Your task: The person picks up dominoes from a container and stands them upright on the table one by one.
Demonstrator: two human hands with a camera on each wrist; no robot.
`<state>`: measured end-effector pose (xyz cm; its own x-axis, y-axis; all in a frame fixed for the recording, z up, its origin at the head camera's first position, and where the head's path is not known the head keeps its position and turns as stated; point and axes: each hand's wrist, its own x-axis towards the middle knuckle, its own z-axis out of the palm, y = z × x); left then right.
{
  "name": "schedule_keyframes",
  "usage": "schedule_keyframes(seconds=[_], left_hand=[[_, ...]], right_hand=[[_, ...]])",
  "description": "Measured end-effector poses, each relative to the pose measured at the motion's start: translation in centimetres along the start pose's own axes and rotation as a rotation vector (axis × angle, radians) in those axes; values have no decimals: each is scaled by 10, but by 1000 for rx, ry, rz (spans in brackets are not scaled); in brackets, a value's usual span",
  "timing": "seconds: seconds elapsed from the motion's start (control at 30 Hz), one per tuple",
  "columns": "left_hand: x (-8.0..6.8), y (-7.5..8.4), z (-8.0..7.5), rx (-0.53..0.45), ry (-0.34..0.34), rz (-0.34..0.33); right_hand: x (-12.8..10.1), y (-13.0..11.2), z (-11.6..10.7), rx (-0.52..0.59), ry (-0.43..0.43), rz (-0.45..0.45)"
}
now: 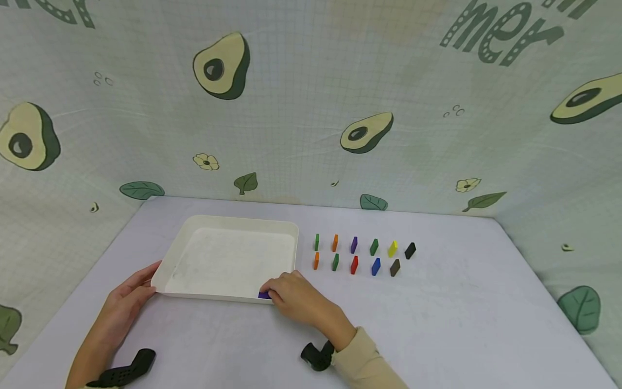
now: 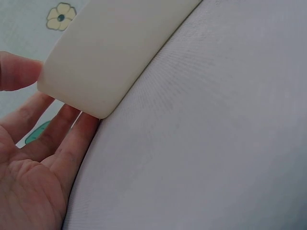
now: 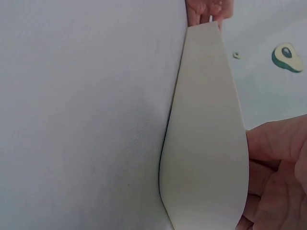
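**Tray steadied at one corner while a purple block was held at the other**

Because the table (image 1: 437, 324) was smooth and pale, the white tray (image 1: 233, 222) appeared to have been braced so that it would not slide: its near left corner was touched by the left hand (image 1: 127, 302), whose fingers were seen lying straight and relaxed against the tray's wall in the left wrist view. The ten small coloured blocks (image 1: 363, 254) were stood upright in two rows just right of the tray, probably so that each could be pinched singly. At the tray's near right corner, the right hand (image 1: 296, 296) was curled over the rim, and a purple block (image 1: 264, 295) was pinched at its fingertips, inside the tray by the near wall. Whether the block was already resting on the tray floor could not be told.
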<state>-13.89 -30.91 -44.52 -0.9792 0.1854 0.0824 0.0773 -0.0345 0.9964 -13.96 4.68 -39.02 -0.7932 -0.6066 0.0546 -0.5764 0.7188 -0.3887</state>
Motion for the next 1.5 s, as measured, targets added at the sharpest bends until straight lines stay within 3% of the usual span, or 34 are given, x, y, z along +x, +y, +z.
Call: schedule_keyframes(seconds=[0.43, 1.1, 1.5], left_hand=[[0, 0, -1, -10, -8, 10], [1, -1, -1, 3, 9, -9], [1, -2, -1, -5, 12, -2]], right_hand=[[1, 2, 2, 65, 15, -6], [0, 3, 1, 56, 7, -27], [-2, 4, -1, 159, 25, -50]])
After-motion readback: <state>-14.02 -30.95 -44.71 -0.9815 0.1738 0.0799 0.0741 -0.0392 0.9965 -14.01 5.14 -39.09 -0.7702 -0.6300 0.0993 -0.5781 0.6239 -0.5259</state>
